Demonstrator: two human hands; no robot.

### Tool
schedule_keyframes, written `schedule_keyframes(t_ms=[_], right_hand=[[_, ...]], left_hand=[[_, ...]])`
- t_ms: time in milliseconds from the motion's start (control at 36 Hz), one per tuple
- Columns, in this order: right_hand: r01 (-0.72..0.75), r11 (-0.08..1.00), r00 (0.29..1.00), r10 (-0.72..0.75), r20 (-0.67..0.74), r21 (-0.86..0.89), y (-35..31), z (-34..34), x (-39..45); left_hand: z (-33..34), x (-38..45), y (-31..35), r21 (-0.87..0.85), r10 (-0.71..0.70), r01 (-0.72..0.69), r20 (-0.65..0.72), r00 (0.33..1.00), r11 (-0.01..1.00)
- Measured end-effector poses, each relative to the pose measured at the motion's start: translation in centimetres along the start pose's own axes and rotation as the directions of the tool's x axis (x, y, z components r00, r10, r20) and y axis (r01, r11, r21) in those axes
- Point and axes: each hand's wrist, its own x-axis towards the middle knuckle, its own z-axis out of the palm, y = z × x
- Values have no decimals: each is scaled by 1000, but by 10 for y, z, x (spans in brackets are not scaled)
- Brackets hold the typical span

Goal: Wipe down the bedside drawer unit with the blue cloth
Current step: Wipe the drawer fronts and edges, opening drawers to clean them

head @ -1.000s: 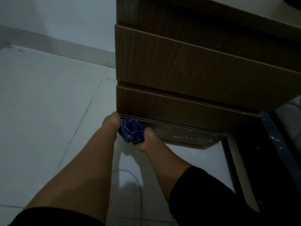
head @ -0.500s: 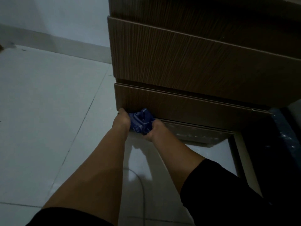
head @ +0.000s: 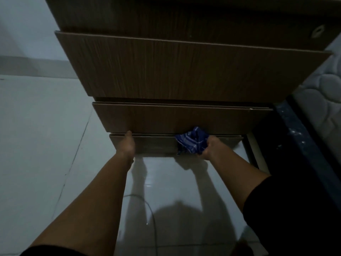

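**Down at the bottom panel with the cloth**

Right under me, both my arms reach out over the shiny white floor tiles (head: pixel 46 137), with a thin pale cable (head: pixel 151 217) lying on them between my forearms. My right hand (head: pixel 210 147) has its fingers curled tight around the bunched-up blue cloth (head: pixel 191 140), which is pressed against the lowest front panel (head: pixel 156 145) of the bedside drawer unit (head: pixel 184 71), roughly mid-width and just under the edge of the drawer above. My left hand (head: pixel 127 145) is up against the left end of that same panel. The fingers look tucked toward the gap above it, but honestly I can't tell from here whether they're hooked on the edge or just resting flat.

So I'd say I'm on the bottom strip, wiping along it while the other hand steadies. Next move, I reckon: drag the cloth sideways to the far right corner of the panel, keeping pressure on, since that end looks a bit dusty and pale. Then probably the bigger drawer fronts above.

The unit is brown wood-grain laminate, stepped drawers leaning out toward me. Off to the right there's a dark bed frame (head: pixel 299 137) and a quilted mattress (head: pixel 324 93); beyond the floor on the left, a plain pale wall (head: pixel 24 24). Pretty dim in here.
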Motion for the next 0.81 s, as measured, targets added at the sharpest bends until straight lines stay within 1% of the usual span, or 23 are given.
schedule_keyframes(t_ms=[56, 111, 139, 194, 222, 278, 333, 389, 417, 444, 528, 583, 667, 694, 778, 806], right_hand=[[-23, 999, 1000, 23, -17, 39, -8, -14, 1], [-3, 996, 998, 9, -69, 90, -18, -30, 2], [27, 997, 994, -19, -108, 72, -19, -41, 6], [45, 993, 998, -39, -51, 113, -20, -63, 20], [71, 990, 997, -65, -49, 125, -21, -73, 29], [62, 980, 998, -64, 5, 189, -27, -85, 18], [61, 978, 998, -62, -4, 198, -33, -95, 9], [62, 975, 994, -40, -106, 212, -38, -105, 6], [73, 979, 985, -42, -165, 188, -40, -109, 2], [98, 974, 978, -57, -198, 204, -42, -109, -1], [149, 955, 958, -76, -277, 255, -47, -115, -16], [153, 952, 953, -71, -295, 266, -46, -120, -11], [141, 941, 952, -43, -303, 309, -43, -131, 2], [141, 924, 962, -43, -270, 355, -41, -132, -2], [201, 868, 954, -69, -292, 454, -34, -129, -5], [196, 856, 962, -74, -261, 478, -30, -127, -8]], left_hand=[[5, -4, -1, 15, -2, 2, 4, 1000, 1000], [14, -6, -2, 32, -1, 0, 20, 1000, 999], [19, -4, -3, 51, 18, -20, 31, 999, 998], [26, -9, -5, 69, 26, -29, 48, 999, 997], [30, -12, -5, 76, 32, -36, 56, 998, 996], [37, -15, -6, 96, 44, -50, 62, 997, 994], [43, -16, -8, 112, 49, -55, 59, 997, 992], [50, -20, -9, 142, 54, -62, 65, 996, 988], [51, -19, -9, 145, 58, -66, 63, 996, 987], [50, -18, -10, 140, 60, -69, 66, 996, 988], [57, -20, -12, 168, 49, -62, 78, 996, 984], [62, -24, -13, 173, 52, -66, 84, 995, 983], [64, -27, -12, 165, 51, -67, 103, 993, 984], [64, -27, -10, 173, 39, -56, 101, 994, 983], [59, -27, -9, 168, 31, -47, 95, 995, 985], [58, -28, -8, 181, 24, -39, 83, 996, 983]])
